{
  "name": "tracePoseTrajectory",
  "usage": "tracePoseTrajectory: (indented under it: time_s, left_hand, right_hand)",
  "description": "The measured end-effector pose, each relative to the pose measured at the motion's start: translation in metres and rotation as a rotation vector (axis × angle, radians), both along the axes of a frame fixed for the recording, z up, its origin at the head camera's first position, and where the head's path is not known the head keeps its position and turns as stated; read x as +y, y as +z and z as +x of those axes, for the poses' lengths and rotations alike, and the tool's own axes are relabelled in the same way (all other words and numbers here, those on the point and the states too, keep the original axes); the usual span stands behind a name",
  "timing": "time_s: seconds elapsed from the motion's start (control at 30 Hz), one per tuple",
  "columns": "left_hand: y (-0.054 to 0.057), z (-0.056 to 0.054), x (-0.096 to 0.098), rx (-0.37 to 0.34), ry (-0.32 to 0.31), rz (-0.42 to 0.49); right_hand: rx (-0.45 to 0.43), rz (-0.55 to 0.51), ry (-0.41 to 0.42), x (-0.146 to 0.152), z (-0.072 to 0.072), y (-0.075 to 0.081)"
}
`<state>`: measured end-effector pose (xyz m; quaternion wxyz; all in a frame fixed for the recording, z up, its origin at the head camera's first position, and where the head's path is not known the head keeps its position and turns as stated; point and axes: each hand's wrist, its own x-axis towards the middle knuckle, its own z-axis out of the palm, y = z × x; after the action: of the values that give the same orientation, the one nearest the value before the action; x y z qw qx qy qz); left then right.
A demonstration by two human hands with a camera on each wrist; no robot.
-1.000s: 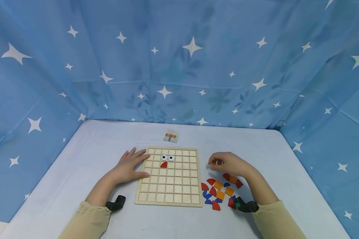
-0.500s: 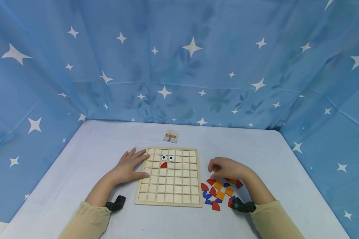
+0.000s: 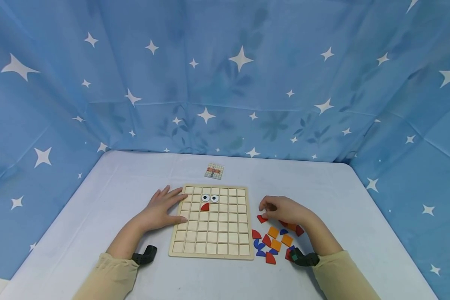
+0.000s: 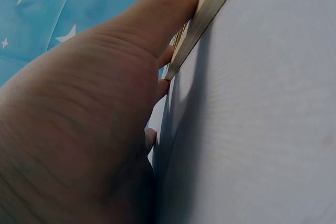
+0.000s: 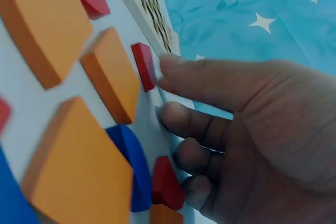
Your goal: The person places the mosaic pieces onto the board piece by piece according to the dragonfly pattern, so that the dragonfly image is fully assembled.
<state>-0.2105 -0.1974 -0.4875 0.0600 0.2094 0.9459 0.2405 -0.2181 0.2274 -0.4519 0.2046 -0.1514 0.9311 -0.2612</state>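
My left hand point(image 3: 160, 211) rests with spread fingers on the left edge of a wooden grid board point(image 3: 217, 238). In the left wrist view, its thumb point(image 4: 168, 9) lies along the board's side. On the board are two round eye pieces point(image 3: 205, 198) and a red quarter-circle tile point(image 3: 205, 207). Right of the board, my right hand point(image 3: 285, 209) pinches another red quarter-circle tile point(image 3: 261, 218), partly covered by the fingers. The right wrist view shows this red tile point(image 5: 144, 65) at the thumb tip, with the other fingers curled.
Below the right hand lie loose orange squares point(image 3: 273, 232), red quarter-circles point(image 3: 271, 258) and blue half-circles point(image 3: 283, 231). Behind the board is a small pattern card point(image 3: 214, 171). A blue star-printed curtain point(image 3: 225, 83) hangs behind and beside the white table point(image 3: 165, 275).
My right hand came down to the loose tiles, took hold of a red quarter-circle tile and shifted it slightly away from the pile. The left hand stays still on the board.
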Motion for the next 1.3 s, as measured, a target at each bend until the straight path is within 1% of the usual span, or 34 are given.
tracePoseTrajectory:
  time_s: [0.2, 0.3, 0.5, 0.7, 0.87, 1.13, 1.3]
  left_hand:
    - [-0.0008, 0.0001, -0.0008, -0.002, -0.001, -0.003]
    - [-0.0010, 0.0000, -0.0008, 0.001, 0.001, -0.005]
    - [-0.0008, -0.0001, -0.0006, 0.006, 0.004, -0.010]
    - [0.0000, -0.0001, -0.0004, 0.005, 0.000, -0.006]
    - [0.0006, 0.0002, -0.0001, 0.004, 0.000, -0.009]
    - [0.0009, 0.0002, -0.0004, 0.002, -0.002, -0.011]
    - [0.0010, -0.0001, -0.0001, 0.003, -0.005, -0.008]
  right_hand:
    - [-0.032, -0.055, 0.101, 0.0034, 0.0016, 0.0014]
    - [-0.023, -0.053, 0.120, 0.0036, 0.0012, 0.0002]
    - [0.017, -0.019, 0.113, 0.0020, -0.0001, -0.0024]
    - [0.030, -0.001, 0.111, 0.0014, -0.0004, -0.0032]
    - [0.006, -0.024, 0.134, 0.0024, -0.0001, -0.0033]
    - [0.006, -0.018, 0.100, 0.0031, -0.0013, -0.0042]
    - [-0.032, -0.036, 0.106, 0.0091, -0.0028, -0.0032]
